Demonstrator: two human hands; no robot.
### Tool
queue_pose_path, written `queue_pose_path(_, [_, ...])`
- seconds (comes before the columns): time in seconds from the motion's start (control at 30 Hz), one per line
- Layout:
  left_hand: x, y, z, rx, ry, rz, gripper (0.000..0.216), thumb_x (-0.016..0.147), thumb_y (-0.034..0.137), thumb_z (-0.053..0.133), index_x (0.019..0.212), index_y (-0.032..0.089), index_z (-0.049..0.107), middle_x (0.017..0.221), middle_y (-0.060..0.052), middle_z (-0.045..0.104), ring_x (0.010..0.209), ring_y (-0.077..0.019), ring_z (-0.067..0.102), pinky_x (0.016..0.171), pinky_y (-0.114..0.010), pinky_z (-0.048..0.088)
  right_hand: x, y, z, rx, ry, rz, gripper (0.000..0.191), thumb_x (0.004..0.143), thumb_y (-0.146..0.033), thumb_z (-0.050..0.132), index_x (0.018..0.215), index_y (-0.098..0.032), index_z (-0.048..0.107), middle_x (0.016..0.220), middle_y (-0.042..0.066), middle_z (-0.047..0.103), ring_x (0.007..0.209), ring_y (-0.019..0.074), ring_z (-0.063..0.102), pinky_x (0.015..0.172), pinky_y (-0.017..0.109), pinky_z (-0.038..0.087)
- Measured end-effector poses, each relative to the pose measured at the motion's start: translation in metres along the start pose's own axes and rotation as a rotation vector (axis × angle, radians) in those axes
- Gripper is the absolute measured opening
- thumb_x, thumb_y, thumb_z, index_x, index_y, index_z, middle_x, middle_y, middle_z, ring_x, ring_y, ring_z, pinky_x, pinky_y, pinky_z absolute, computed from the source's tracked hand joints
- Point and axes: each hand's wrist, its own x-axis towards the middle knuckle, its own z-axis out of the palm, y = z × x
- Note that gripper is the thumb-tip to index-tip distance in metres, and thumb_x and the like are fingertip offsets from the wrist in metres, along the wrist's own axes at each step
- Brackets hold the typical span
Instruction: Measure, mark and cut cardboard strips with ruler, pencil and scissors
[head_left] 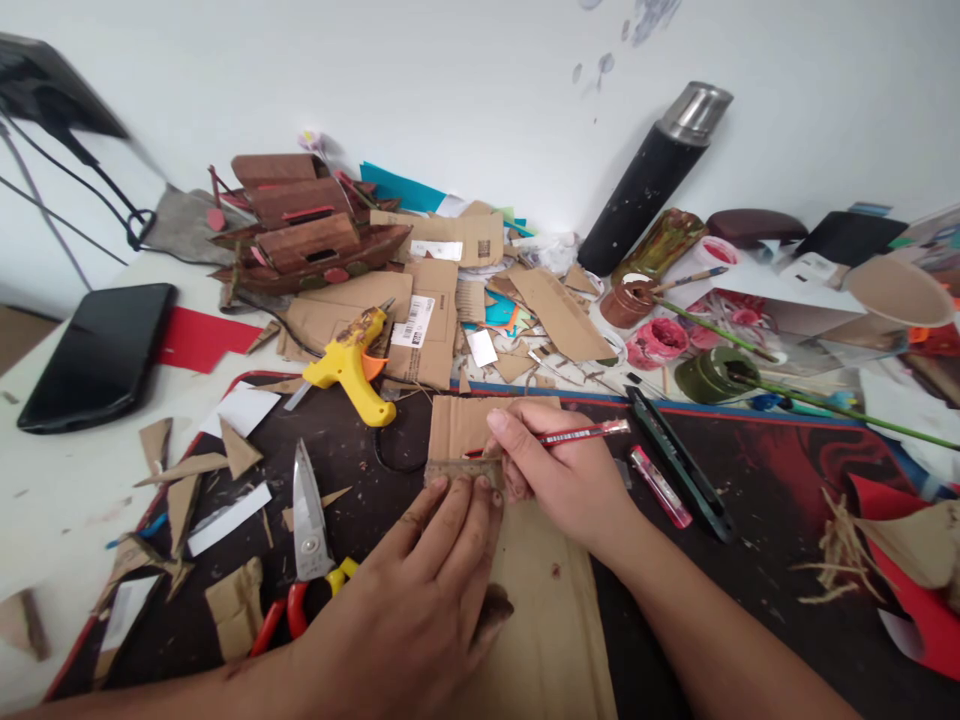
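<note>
My right hand (566, 465) is closed around a red and black pencil (577, 435), its tip down at a piece of corrugated cardboard (454, 420). Under the fingertips of my left hand (442, 560) lies a short, dirty greyish strip (457, 467) that looks like a ruler. Those fingers are stretched out flat and press the strip onto the cardboard. The pencil tip is close to the strip's upper edge. A longer tan board (555, 600) extends beneath both hands toward me. Scissors (309, 520) with red and yellow handles lie left of my left hand.
A yellow glue gun (349, 370) rests behind the scissors. Right of my right hand are a dark green cutter (679, 460) and a pink tube (660, 487). Farther back stand a brown model boat (315, 240), paint jars (712, 375) and a black flask (645, 180). Cardboard scraps (180, 510) litter the left.
</note>
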Motion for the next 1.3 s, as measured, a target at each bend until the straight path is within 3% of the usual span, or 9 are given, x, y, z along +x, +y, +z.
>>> queue_pose_path(0.37, [0.0034,-0.0021,-0.0026,0.016,0.002,0.023,0.055,0.118,0.039,0.040,0.144,-0.001,0.066,0.144,-0.019,0.075,0.137,-0.0342,0.061,0.127,-0.048,0.030,-0.0012,0.0012,0.0005,-0.074,0.010,-0.026,0.046,0.113,-0.047,0.056,0.073,-0.024,0.062,0.054,-0.003,0.059,0.057,0.0166,0.061,0.061,0.030,0.047])
queue_pose_path(0.77, [0.0009,-0.0014,0.0000,0.002,0.008,0.009,0.055,0.118,0.040,0.040,0.146,0.000,0.066,0.146,-0.018,0.074,0.140,-0.0330,0.060,0.129,-0.047,0.029,-0.0007,-0.0009,0.0004,-0.033,0.014,-0.015,0.048,0.113,-0.053,0.057,0.076,-0.023,0.065,0.054,-0.004,0.058,0.049,0.0140,0.056,0.057,0.029,0.046])
queue_pose_path(1.03, [0.0015,-0.0003,-0.0014,0.007,0.001,0.012,0.056,0.118,0.040,0.039,0.146,-0.001,0.066,0.146,-0.019,0.073,0.141,-0.0335,0.059,0.130,-0.047,0.028,-0.0019,0.0006,0.0000,-0.094,0.010,-0.032,0.046,0.113,-0.047,0.056,0.074,-0.024,0.062,0.055,-0.004,0.058,0.053,0.0149,0.056,0.059,0.030,0.045])
queue_pose_path(1.17, [0.0014,-0.0010,-0.0010,0.013,-0.002,0.011,0.056,0.117,0.041,0.041,0.146,0.000,0.066,0.145,-0.019,0.073,0.141,-0.0333,0.059,0.130,-0.047,0.029,-0.0018,0.0004,0.0007,-0.099,0.013,-0.028,0.052,0.113,-0.052,0.056,0.069,-0.024,0.059,0.056,-0.002,0.059,0.056,0.0161,0.059,0.060,0.030,0.047])
queue_pose_path(1.3, [0.0015,-0.0010,0.0003,0.010,0.011,0.011,0.055,0.117,0.039,0.040,0.146,0.000,0.066,0.144,-0.019,0.074,0.140,-0.0326,0.060,0.129,-0.047,0.031,-0.0016,-0.0003,0.0011,-0.035,0.029,-0.011,0.051,0.111,-0.059,0.058,0.075,-0.023,0.065,0.055,-0.004,0.058,0.050,0.0145,0.057,0.057,0.029,0.047])
